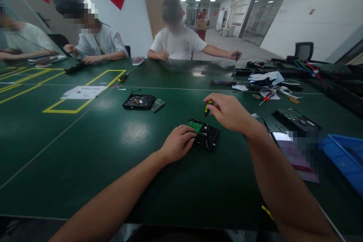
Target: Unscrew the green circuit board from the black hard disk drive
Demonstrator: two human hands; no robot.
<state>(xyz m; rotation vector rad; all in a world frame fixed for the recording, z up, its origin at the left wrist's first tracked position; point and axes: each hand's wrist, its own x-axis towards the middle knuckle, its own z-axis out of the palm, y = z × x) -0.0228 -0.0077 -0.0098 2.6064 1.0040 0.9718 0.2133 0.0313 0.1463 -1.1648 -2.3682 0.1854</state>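
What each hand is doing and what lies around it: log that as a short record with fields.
Left hand: rests on a black rectangular hard drive with a green circuit board
Right hand: holds a yellow-and-black screwdriver, pointing down at the drive
Tool contact: too small to confirm
Left of the drive: a second black rectangular drive beside a small green board
Right of the drive: a third black rectangular drive; a blue plastic tray
Surface: dark green tabletop
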